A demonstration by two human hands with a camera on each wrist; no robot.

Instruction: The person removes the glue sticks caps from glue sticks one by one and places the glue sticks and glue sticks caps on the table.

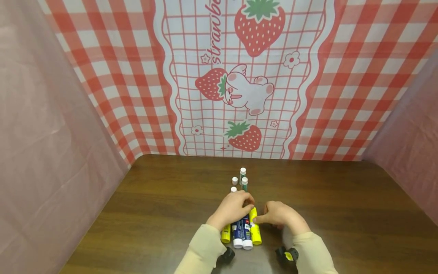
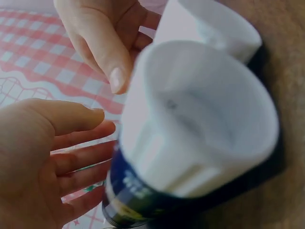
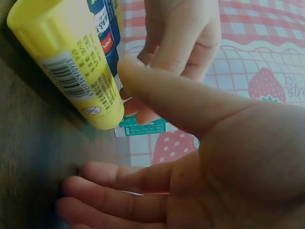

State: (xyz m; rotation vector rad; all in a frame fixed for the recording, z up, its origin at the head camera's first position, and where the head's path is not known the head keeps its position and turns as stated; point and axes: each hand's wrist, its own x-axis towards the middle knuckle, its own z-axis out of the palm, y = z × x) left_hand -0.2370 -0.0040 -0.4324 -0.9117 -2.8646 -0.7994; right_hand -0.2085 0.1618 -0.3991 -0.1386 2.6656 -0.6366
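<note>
Two navy glue sticks (image 1: 237,230) with white caps (image 2: 157,157) lie side by side on the table, caps toward me. A yellow glue stick (image 1: 255,234) lies along their right side, its barcode label visible in the right wrist view. Another yellow stick (image 1: 226,234) lies on their left, partly covered by my left hand (image 1: 232,207). That hand is over the far ends of the row, fingers loosely extended; whether it touches them I cannot tell. My right hand (image 1: 278,213) is right of the right yellow stick, thumb toward it and fingers extended, nothing in its grasp.
Behind the left hand stand green sticks with white caps (image 1: 243,176) and other small white-topped pieces (image 1: 234,180), one partly hidden by the hand. The brown wooden table (image 1: 164,205) ends at a red-checked strawberry cloth (image 1: 137,95), with pink drapes at both sides.
</note>
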